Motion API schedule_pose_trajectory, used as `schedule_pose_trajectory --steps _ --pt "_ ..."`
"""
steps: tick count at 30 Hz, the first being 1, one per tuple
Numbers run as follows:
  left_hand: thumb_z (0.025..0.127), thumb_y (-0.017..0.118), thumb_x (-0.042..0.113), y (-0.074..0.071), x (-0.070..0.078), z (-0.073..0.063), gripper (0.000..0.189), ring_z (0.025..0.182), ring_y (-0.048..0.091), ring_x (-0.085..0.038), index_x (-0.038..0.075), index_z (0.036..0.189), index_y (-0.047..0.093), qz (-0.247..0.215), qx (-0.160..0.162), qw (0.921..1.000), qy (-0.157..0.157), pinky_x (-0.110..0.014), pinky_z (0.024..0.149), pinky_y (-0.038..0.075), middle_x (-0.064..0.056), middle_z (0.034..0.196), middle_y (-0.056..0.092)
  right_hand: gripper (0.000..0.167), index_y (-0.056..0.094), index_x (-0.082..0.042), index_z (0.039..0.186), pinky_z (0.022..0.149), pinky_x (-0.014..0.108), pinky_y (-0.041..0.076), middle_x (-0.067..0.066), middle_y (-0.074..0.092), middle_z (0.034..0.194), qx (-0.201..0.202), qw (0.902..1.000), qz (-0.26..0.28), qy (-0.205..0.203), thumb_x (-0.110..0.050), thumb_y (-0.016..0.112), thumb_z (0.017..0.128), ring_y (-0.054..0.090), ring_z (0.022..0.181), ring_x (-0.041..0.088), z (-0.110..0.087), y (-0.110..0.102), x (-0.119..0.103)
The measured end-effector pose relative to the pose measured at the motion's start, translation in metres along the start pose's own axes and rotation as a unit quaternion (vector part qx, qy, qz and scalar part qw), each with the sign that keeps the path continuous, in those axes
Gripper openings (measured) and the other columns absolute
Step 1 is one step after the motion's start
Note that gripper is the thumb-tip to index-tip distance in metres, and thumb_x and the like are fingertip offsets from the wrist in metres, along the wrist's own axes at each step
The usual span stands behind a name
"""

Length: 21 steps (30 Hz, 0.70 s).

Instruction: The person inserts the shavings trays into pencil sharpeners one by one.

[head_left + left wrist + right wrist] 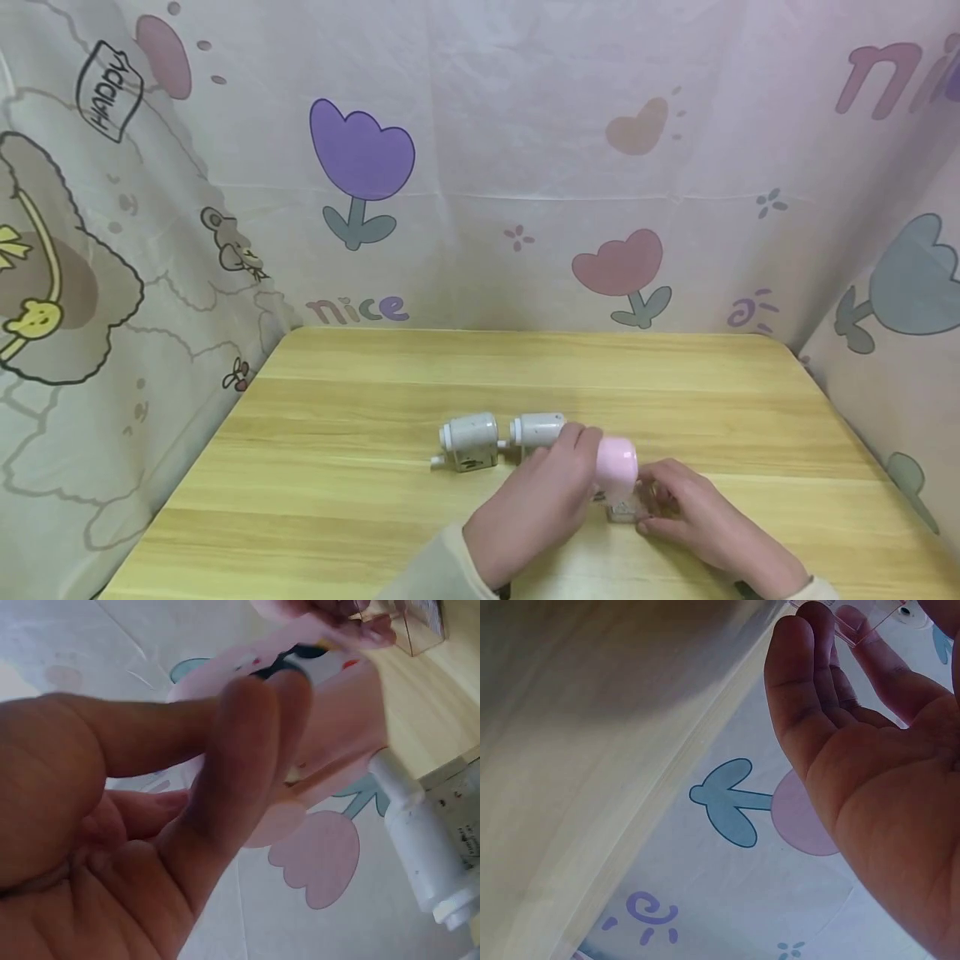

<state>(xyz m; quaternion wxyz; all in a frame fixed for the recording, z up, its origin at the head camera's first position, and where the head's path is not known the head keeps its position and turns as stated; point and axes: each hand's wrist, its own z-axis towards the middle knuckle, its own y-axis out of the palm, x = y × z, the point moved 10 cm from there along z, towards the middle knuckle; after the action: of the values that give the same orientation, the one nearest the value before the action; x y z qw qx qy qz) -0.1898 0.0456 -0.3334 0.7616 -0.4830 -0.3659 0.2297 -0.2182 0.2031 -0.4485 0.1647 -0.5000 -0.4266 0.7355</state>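
Observation:
My left hand grips a pink object with a rounded end. In the left wrist view this pink object bears a dark, white and red print, and curled fingers partly cover it. Beside it my right hand pinches a small clear box at the table surface between thumb and fingers. A corner of the clear box shows at the fingertips in the right wrist view. The pink object is above and close to the box; whether they touch I cannot tell.
Two whitish devices, each a cylinder on a box-like base, stand to the left of the hands: one farther left, one partly behind my left hand. They rest on a wooden table. A printed cloth hangs behind and at both sides.

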Motion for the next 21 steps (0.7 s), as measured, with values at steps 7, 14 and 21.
schedule_pose_trajectory --steps 7,14,21 --pt "0.083 0.078 -0.003 0.013 -0.011 -0.025 0.033 0.064 0.048 -0.003 0.003 0.109 0.058 0.015 -0.032 0.9993 0.009 -0.012 0.051 0.041 -0.001 0.09 0.051 0.053 0.065 -0.008 0.126 0.071 0.026 0.053 -0.007 0.06 0.106 0.013 0.9996 -0.006 -0.024 -0.027 0.087 0.082 0.053 0.086 0.003 0.0 -0.001 -0.003" --pt "0.075 0.079 -0.006 0.026 -0.022 -0.033 0.039 0.06 0.047 -0.005 0.003 0.105 0.056 0.053 -0.04 0.9978 -0.011 -0.014 0.047 0.04 -0.002 0.089 0.049 0.053 0.065 -0.008 0.126 0.071 0.026 0.052 -0.008 0.059 0.105 0.012 0.9998 -0.006 -0.017 -0.026 0.088 0.081 0.053 0.086 0.002 0.0 0.001 -0.002" --pt "0.071 0.08 -0.009 0.031 -0.029 -0.034 0.043 0.057 0.05 -0.007 0.002 0.105 0.056 0.045 -0.041 0.9977 -0.03 -0.016 0.046 0.04 -0.004 0.089 0.051 0.054 0.065 -0.008 0.128 0.07 0.026 0.051 -0.008 0.058 0.104 -0.002 1.0 -0.003 -0.001 -0.028 0.087 0.082 0.052 0.085 0.003 0.0 0.002 -0.001"
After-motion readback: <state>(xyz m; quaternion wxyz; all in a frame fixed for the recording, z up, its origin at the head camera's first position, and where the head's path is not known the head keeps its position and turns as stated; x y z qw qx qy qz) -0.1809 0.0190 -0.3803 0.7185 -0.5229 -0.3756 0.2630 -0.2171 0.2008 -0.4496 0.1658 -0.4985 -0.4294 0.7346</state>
